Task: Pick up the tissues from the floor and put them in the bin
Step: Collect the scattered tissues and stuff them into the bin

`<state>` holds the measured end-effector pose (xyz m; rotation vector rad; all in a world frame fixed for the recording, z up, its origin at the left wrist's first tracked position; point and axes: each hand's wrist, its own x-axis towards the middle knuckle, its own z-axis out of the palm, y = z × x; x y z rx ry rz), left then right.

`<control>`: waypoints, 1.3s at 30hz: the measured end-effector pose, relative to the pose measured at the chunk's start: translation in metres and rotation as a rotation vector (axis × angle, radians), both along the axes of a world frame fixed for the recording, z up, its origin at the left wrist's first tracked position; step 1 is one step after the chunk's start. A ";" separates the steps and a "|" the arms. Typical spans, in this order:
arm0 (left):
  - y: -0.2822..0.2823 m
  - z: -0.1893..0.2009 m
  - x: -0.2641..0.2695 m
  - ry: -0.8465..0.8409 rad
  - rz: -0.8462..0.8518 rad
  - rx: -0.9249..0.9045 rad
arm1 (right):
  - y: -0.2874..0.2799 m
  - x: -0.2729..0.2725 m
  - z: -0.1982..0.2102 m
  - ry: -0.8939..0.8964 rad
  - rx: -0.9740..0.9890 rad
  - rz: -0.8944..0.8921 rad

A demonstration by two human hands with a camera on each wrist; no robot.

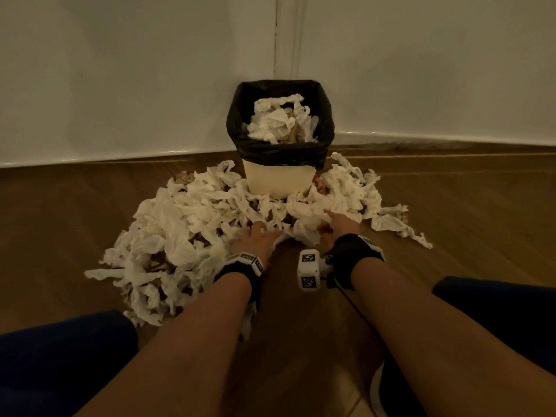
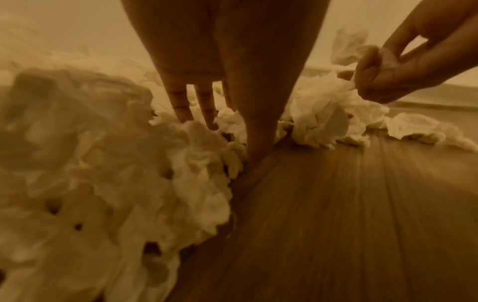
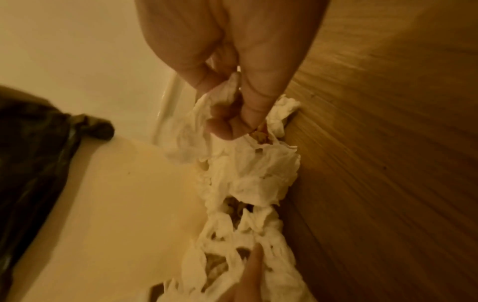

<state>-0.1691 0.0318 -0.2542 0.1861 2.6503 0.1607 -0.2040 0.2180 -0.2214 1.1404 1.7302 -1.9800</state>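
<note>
One bin (image 1: 278,182), cream with a black liner (image 1: 322,115), stands upright in the floor's far corner, partly filled with crumpled tissues (image 1: 279,120). Too many tissues to count lie heaped on the wooden floor (image 1: 451,206) around its base, the pile (image 1: 180,230) spreading widest to the left. Two hands reach in: the left hand (image 1: 257,240) rests with straight fingers on the heap; the right hand (image 1: 343,225) pinches a tissue (image 3: 227,92). Two wrist straps carry black-and-white markers (image 1: 308,257); no readable writing.

Home room corner: wood floor (image 1: 451,191), white walls (image 1: 120,70), lined bin (image 1: 279,164).
</note>
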 end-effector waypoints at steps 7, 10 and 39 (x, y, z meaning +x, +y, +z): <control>-0.011 -0.004 -0.005 0.010 -0.006 -0.024 | 0.013 0.015 -0.006 -0.087 0.090 0.019; -0.008 -0.001 -0.007 0.086 0.119 0.110 | 0.014 0.015 -0.010 -0.114 0.078 0.059; -0.001 0.104 -0.036 -0.069 0.861 1.077 | 0.011 0.015 0.098 0.146 -0.284 0.057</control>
